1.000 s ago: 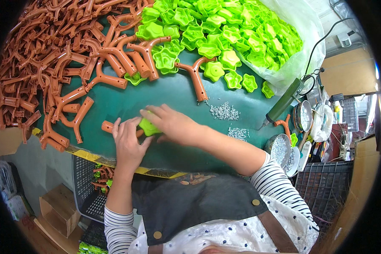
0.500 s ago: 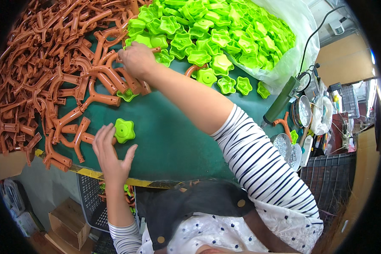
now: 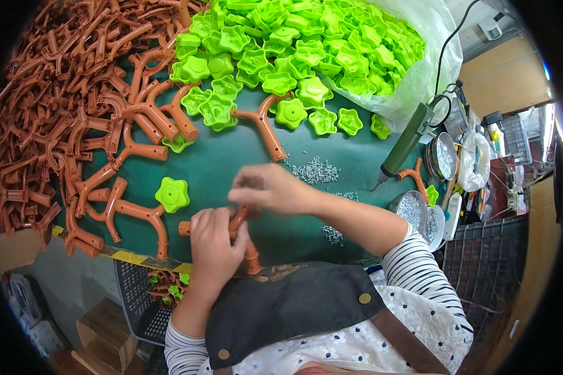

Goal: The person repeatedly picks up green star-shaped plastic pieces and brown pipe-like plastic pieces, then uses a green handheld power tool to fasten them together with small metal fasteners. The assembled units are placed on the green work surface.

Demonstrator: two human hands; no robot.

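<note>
Close to the table's front edge, my left hand [image 3: 216,240] is wrapped round a brown forked plastic branch piece [image 3: 252,257]. Its ends stick out on both sides of the fingers. My right hand [image 3: 266,189] bends over the upper end of the same piece, fingers curled against it and slightly blurred. Left of my hands lies a green star-shaped plastic part [image 3: 172,194], beside another brown branch piece [image 3: 145,214]. Further off, a single brown branch piece [image 3: 266,128] rests near several green star parts [image 3: 218,111].
Brown branch pieces [image 3: 50,119] heap up on the left; green star parts [image 3: 331,50] spill from a clear bag [image 3: 435,69] behind. Small screws [image 3: 316,170] lie on the green table [image 3: 294,231]. A green electric screwdriver [image 3: 408,140] and metal bowls [image 3: 411,207] are at right; a grey crate [image 3: 134,300] stands below.
My right hand has come back from the far piles to my left hand. A brown branch piece is now between them; my left hand has shifted right. The small screws are now uncovered.
</note>
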